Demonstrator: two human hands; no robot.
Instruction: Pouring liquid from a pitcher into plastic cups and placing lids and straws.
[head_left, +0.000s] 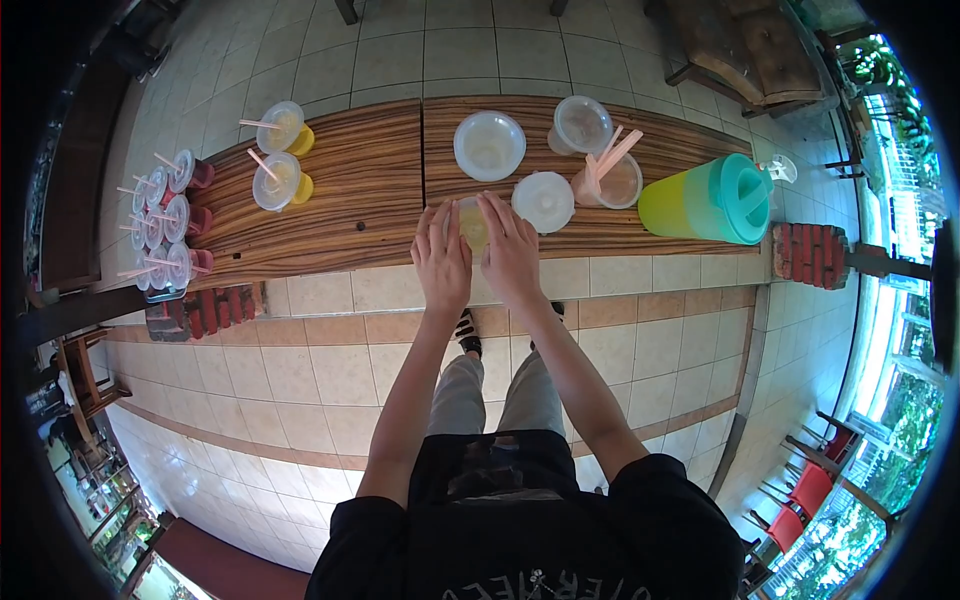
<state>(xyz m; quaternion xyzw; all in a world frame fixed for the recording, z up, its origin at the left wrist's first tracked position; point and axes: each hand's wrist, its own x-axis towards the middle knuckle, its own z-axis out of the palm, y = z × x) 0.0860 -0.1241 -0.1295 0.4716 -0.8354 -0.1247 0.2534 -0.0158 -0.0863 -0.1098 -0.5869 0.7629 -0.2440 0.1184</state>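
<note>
A plastic cup with yellow drink (473, 229) stands at the near edge of the striped wooden table (360, 225). My left hand (441, 251) and my right hand (511, 244) rest on either side of its top, fingers extended over the rim. Just right of them is a stack of clear plastic lids (543, 202). Behind stands a container with a translucent rim (490, 146). A clear cup (628, 182) lies or stands beside a bundle of pink straws (615, 156); how it is placed I cannot tell. Another stack of cups (583, 125) is behind.
A pitcher with a teal lid (741, 199) holds yellow-green liquid at the right. Two lidded yellow drinks with straws (276, 181) stand left of centre. Several lidded red drinks (178, 217) crowd the far left end. Brick pillars (810, 255) flank the table.
</note>
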